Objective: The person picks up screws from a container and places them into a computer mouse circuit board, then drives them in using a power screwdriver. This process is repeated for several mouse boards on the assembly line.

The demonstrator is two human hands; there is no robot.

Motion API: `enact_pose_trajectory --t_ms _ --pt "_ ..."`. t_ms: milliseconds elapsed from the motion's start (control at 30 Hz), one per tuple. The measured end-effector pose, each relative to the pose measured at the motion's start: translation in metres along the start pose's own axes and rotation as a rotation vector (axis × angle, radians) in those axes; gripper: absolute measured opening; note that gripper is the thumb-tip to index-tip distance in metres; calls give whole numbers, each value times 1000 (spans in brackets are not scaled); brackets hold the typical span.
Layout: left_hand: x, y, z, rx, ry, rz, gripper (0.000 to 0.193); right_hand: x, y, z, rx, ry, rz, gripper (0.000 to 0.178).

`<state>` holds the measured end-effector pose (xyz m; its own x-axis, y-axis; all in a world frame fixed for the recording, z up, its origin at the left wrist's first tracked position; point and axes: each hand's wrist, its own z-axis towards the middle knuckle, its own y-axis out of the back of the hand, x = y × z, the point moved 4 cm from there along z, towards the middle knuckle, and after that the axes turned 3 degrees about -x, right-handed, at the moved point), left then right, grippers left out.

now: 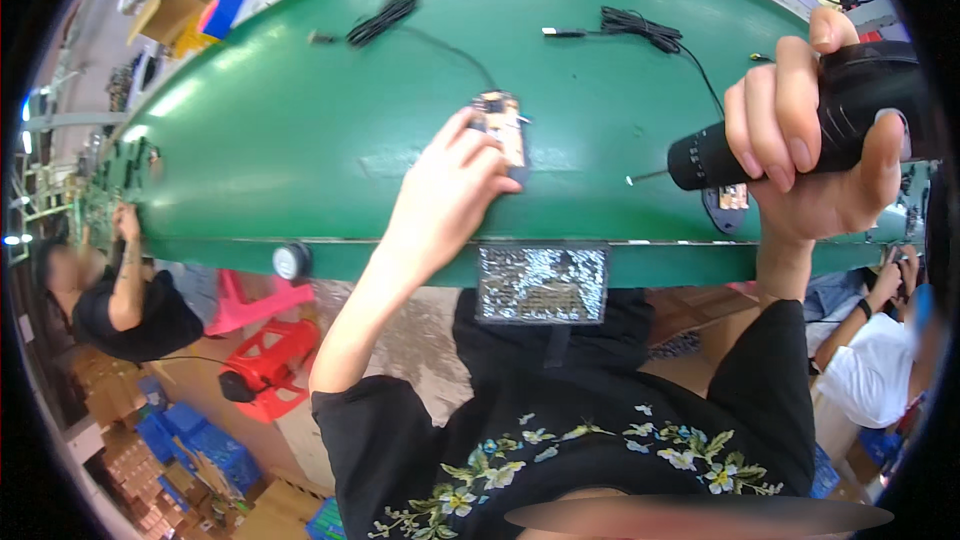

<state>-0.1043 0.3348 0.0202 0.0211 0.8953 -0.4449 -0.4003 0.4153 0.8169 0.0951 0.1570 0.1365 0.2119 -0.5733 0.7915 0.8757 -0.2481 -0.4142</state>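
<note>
My left hand (448,190) grips an opened computer mouse base (510,130) on the green table, its fingers and thumb along the sides. A bare circuit board shows on the base, and its cable runs to a coiled black bundle (385,18). In my right hand (785,130) is a black electric screwdriver (695,158), held raised and nearly level. Its thin bit points left, with a small light-coloured piece at the tip, perhaps a screw. Partly hidden below this hand lies a second mouse base (728,218) with an exposed board.
A tray of small shiny metal pieces (542,285) is at the table's front edge. Another coiled cable (640,28) lies on the far side of the table (300,140). Other people sit left (140,300) and right (865,360). A red plastic stool (270,365) stands lower left.
</note>
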Motion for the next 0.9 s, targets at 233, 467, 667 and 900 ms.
enact_pose_trajectory --t_ms 233,467,667,900 --pt "-51 -29 -9 6 70 -236 20 -31 -18 2 23 -15 -41 31" --pt "-58 -26 -14 -229 225 -296 18 -51 -10 1 37 -1 -216 23" --pt "-59 -32 -15 -229 312 -296 16 -57 -10 2 45 -16 -235 20" --pt "-61 -39 -11 -251 276 -258 15 -68 -16 3 88 -60 -252 13"
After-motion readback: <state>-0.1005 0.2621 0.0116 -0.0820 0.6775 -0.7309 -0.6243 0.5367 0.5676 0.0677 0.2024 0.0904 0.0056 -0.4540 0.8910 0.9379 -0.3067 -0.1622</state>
